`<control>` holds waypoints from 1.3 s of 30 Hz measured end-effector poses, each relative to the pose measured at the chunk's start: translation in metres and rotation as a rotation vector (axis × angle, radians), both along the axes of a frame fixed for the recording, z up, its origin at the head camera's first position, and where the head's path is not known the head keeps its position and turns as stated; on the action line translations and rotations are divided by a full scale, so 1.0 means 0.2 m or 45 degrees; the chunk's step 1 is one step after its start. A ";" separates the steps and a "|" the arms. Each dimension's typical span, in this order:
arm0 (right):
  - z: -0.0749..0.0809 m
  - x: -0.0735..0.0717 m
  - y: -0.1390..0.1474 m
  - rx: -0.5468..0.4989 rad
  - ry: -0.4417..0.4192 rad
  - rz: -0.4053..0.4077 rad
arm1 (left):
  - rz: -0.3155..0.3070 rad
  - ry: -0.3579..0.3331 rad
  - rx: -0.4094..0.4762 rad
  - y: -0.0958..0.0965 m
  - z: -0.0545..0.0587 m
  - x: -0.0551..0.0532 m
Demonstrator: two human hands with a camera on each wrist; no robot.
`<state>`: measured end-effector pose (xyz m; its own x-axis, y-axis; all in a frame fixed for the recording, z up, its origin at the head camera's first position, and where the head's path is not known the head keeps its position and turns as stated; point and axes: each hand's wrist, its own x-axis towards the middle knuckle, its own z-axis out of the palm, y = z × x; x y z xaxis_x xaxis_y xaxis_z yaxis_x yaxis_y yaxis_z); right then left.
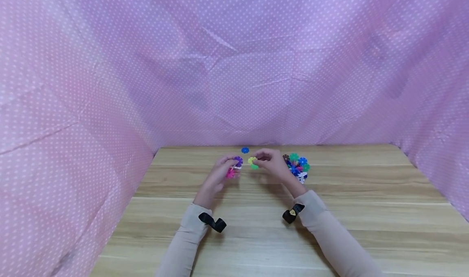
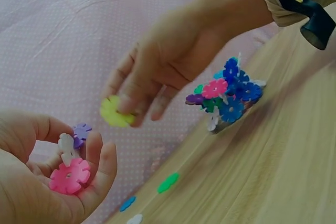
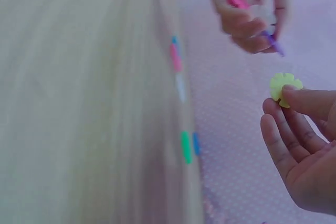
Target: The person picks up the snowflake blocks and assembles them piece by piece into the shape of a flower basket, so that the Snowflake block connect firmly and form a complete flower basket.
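Observation:
My left hand (image 1: 219, 174) holds a small joined group of notched plastic flower discs: a pink one (image 2: 70, 176), a white one (image 2: 66, 149) and a purple one (image 2: 82, 131). Thumb and fingers curl around the group. To its right, my right hand (image 1: 272, 163) pinches a single yellow flower disc (image 3: 284, 84) between thumb and fingertips. A gap separates the yellow disc from the joined group. Both hands are above the far part of the table, and the right one is nearer the built cluster.
A built cluster of many-coloured flower discs (image 2: 231, 90) stands on the wooden table (image 1: 249, 236), right of my hands. Loose discs lie near the far edge, among them a green one (image 2: 168, 183), a blue one (image 1: 245, 150) and a pink one (image 3: 175, 57). Pink dotted cloth (image 1: 234, 86) hangs behind.

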<state>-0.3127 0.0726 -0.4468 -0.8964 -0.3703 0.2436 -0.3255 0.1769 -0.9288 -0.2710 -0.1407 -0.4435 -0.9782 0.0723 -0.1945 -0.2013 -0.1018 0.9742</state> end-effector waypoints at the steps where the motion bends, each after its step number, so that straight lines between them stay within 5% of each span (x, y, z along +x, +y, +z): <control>1: 0.01 0.01 0.00 -0.015 0.026 -0.008 | -0.007 0.006 -0.002 0.00 0.00 0.00; 21: 0.06 0.08 -0.02 0.068 0.236 -0.116 | -0.019 -0.001 0.049 0.08 -0.02 0.01; 39: 0.02 0.08 -0.01 0.105 0.357 -0.044 | -0.013 0.008 0.113 0.12 -0.05 0.03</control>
<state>-0.2966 0.0709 -0.4436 -0.8107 -0.3698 0.4539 -0.5599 0.2634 -0.7855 -0.2651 -0.1177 -0.4539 -0.9785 0.0989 -0.1807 -0.1966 -0.1858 0.9627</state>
